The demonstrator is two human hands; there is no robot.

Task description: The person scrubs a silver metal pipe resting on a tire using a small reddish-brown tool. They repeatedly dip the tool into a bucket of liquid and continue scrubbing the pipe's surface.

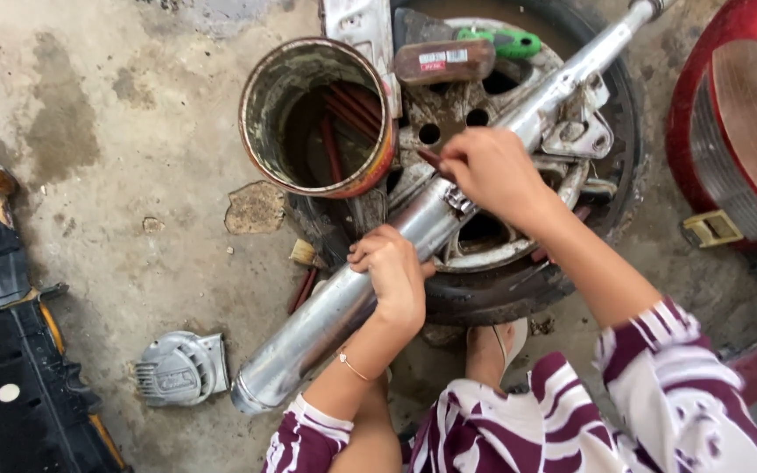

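Note:
A long silver exhaust pipe (pixel 326 320) lies slantwise across a car wheel with its tyre (pixel 484 298) on the ground. My left hand (pixel 393 276) grips the pipe's thick body near its middle. Higher up, my right hand (pixel 488 171) is closed on a thin reddish tool (pixel 428 157) whose tip touches the pipe beside a metal clamp (pixel 459 201). The pipe's bracket (pixel 578 131) sits just right of that hand.
A rusty open tin (pixel 319 118) holding reddish rods stands on the wheel's left. A brown block (pixel 444 61) and a green-handled tool (pixel 505 40) lie at the top. A grey engine cover (pixel 181 368), black panels (pixel 10 377), a red vehicle body (pixel 738 114) and my sandalled foot (pixel 494 346) surround the spot.

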